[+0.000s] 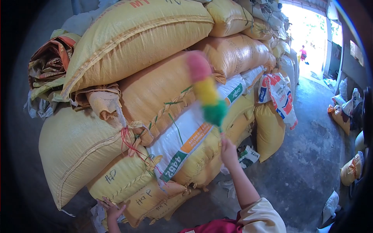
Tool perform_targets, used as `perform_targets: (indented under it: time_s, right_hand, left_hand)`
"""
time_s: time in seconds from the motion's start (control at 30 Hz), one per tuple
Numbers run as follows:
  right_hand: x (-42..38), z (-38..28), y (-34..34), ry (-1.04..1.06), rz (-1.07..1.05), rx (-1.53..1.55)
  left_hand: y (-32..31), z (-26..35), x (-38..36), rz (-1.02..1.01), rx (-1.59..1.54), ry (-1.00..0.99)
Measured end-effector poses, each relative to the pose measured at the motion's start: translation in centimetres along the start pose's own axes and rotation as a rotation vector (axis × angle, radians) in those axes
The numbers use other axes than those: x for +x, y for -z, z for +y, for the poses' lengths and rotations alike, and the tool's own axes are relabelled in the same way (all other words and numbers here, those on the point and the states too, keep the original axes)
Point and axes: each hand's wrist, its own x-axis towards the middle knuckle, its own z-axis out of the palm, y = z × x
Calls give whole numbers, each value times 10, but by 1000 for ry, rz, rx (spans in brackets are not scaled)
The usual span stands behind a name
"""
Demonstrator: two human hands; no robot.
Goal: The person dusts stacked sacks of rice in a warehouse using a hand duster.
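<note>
My right hand (228,149) is closed around the thin handle of a fluffy duster (206,91) banded pink, yellow and green. Motion blurs its pink end. The duster is raised in front of a white sack (182,136) with green and orange print and an orange sack (155,89). Low on the left, my left hand (113,211) has its fingers spread against the end of a yellow sack (138,202) marked in black. Red string (128,139) hangs from the tied neck of a pale yellow sack (81,151) above that hand.
Full sacks are stacked high, with a large yellow one (143,35) on top. Folded sacks (52,64) bulge out at the left. Along the right wall stand smaller bags (351,169). Concrete floor (299,155) leads to a bright doorway, where a person (303,53) is outside.
</note>
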Motion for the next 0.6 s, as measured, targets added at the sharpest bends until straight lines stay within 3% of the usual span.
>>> perform_targets:
  time_s: [0.03,0.13,0.17,0.23,0.3,0.37,0.43,0.53,0.6]
  right_hand:
    - [7,12,-2,20,147,125]
    - [-3,22,-2,3,76,10]
    - [-16,20,-9,52,49,98]
    - [-53,35,-27,255,-34,61]
    - [-91,38,-23,266,-299,-25]
    - [-123,83,-41,203,-480,-154]
    - [-134,111,-45,146,-506,-233]
    - [-115,150,-46,76,-423,-380]
    - [-87,158,-45,-34,-227,-353]
  left_hand:
    - [2,3,-2,-18,5,18]
    - [-4,-2,2,-6,19,-8]
    - [-5,-5,4,-10,20,-6]
    - [-6,-6,4,6,28,5]
    - [-6,-3,2,-5,18,15]
    - [2,3,0,-43,8,51]
    - [10,14,-5,-60,-8,79]
    - [11,15,-6,-71,-11,92]
    - [9,14,-5,-67,-1,90]
